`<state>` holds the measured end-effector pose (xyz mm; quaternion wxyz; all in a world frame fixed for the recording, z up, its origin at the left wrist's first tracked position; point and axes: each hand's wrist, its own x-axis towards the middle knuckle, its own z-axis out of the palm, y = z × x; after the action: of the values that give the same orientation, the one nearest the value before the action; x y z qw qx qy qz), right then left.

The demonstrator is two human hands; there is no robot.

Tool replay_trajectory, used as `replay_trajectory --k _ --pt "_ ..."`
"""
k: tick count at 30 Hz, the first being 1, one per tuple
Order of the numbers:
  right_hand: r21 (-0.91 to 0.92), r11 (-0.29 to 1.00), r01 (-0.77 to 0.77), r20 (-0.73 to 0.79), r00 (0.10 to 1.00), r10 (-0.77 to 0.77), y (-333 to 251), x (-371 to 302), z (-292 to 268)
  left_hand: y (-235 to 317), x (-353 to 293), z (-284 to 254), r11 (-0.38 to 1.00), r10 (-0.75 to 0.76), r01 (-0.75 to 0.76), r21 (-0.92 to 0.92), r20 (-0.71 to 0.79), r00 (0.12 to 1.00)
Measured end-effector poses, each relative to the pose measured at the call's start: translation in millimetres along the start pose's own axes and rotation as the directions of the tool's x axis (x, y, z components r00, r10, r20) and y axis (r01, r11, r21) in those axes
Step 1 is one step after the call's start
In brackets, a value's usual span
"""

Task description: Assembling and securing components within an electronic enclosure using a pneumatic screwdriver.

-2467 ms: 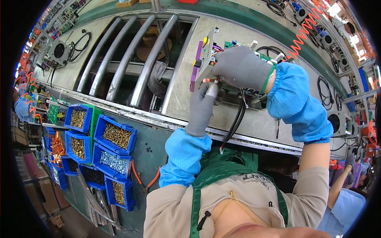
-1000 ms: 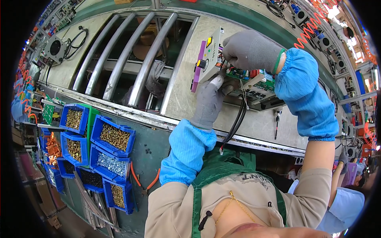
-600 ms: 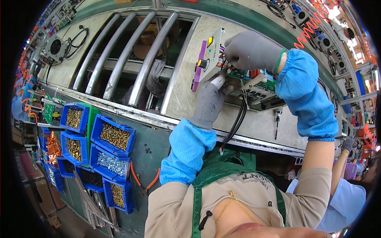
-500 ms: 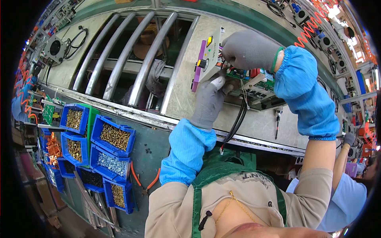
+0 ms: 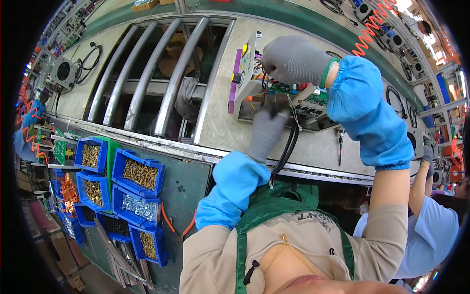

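Note:
An opened electronic unit stands on the metal bench, its white front panel edged in purple, with a yellow switch and a black knob. Inside it a green circuit board and thin wires show. Over the top behind the panel, my gloved right hand is closed, its fingers curled down; what they pinch is hidden. My gloved left hand reaches into the near side of the housing, below the board, its fingertips blurred and partly hidden. Black cables hang from the unit beside my left hand, over the bench edge.
Steel rollers span an opening left of the unit. Blue bins of screws and nuts stand at the lower left, beside orange-handled pliers. A small black-tipped tool lies right of the unit. Another person works at the right.
My left hand has let go of the front panel's lower edge and moved right and down, into the housing's near side. My right hand stays at the panel's top. The whole view has shifted slightly.

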<state>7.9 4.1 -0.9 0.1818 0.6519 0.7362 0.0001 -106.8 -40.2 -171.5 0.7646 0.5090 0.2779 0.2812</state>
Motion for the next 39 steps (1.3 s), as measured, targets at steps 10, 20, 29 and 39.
replay_trajectory --k 10,20,29,39 --pt "0.330 0.915 0.234 -0.583 0.812 0.003 26.6 -60.0 -11.9 12.4 -23.5 -22.9 0.791 0.348 -0.220 0.571 -0.124 0.929" --pt "0.140 0.980 0.139 -0.244 0.964 -0.102 -13.3 -29.2 21.5 74.7 -34.7 -22.1 0.951 0.300 -0.289 0.109 -0.104 0.948" --pt "0.596 0.776 0.207 -0.485 0.863 0.142 21.5 -44.0 3.5 68.9 -22.5 -2.8 0.906 0.410 -0.418 0.059 0.118 0.905" --pt "0.672 0.717 0.188 -0.335 0.940 0.068 12.7 -49.8 6.3 81.4 -1.7 5.5 0.881 0.463 -0.464 0.090 0.032 0.886"
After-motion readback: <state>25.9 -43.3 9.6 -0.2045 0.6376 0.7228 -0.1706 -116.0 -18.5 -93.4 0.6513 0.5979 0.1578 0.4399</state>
